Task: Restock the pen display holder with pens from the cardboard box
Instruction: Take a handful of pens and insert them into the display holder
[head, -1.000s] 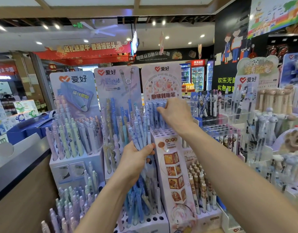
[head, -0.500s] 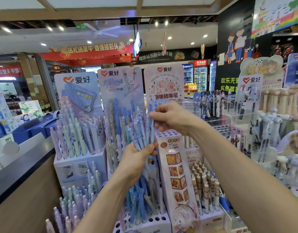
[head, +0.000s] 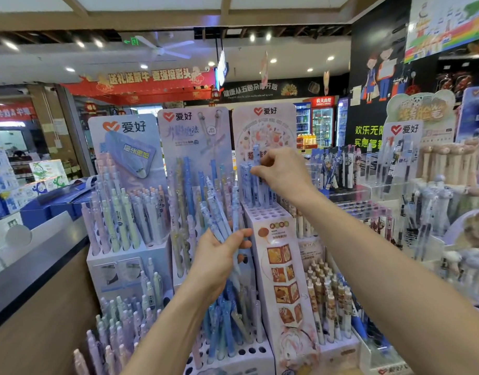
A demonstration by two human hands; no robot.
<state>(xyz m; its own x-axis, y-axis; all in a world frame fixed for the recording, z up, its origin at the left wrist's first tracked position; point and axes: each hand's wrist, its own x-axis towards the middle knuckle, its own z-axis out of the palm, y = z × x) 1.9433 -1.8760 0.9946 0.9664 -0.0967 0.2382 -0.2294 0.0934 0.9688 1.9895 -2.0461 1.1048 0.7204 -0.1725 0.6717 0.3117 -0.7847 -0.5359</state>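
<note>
The pink-white pen display holder [head: 271, 215] stands in the middle, its top tier full of round holes, with several blue pens in the back rows. My right hand [head: 283, 173] pinches one light-blue pen [head: 256, 155] upright above those back rows. My left hand [head: 219, 255], lower and to the left, grips a fanned bundle of blue patterned pens [head: 219, 215] in front of the neighbouring stand. No cardboard box is in view.
Two more pen stands [head: 130, 201] with backing cards stand to the left. Clear acrylic racks [head: 368, 185] of pens and plush-topped pens [head: 446, 169] fill the right. A dark-edged counter [head: 30, 266] runs along the left. Shop aisles lie behind.
My right hand took a pen from the bundle in my left hand and lifted it up and right over the holder's back rows. My left hand stayed about where it was.
</note>
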